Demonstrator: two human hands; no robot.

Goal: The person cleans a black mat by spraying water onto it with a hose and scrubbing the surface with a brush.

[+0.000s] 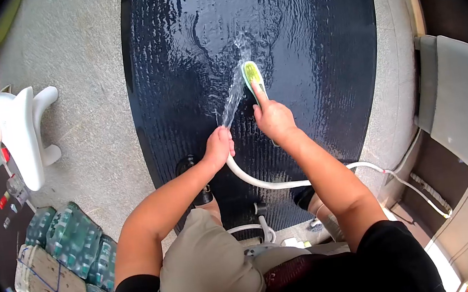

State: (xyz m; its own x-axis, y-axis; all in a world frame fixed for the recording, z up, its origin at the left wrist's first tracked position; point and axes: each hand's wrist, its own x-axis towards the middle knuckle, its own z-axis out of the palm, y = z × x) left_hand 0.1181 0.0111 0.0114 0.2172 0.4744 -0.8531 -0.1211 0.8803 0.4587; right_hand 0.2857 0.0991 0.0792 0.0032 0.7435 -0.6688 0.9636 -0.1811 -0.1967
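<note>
A white hose (pixel 262 183) curves up from the right, and my left hand (pixel 219 148) is closed around its end. Water (pixel 232 96) streams forward from it onto a wet black ribbed mat (pixel 317 65). My right hand (pixel 274 119) grips a green and white brush (pixel 251 74) by its handle, with a finger stretched along it. The brush head is at the stream, over the mat. Whether its bristles touch the mat is hidden.
A white plastic stool (pixel 25 133) lies on the concrete floor at left. Packs of green bottles (pixel 73 238) and a worn box (pixel 52 285) are at lower left. A grey chair-like panel (pixel 462 100) stands at right. The hose runs past my feet.
</note>
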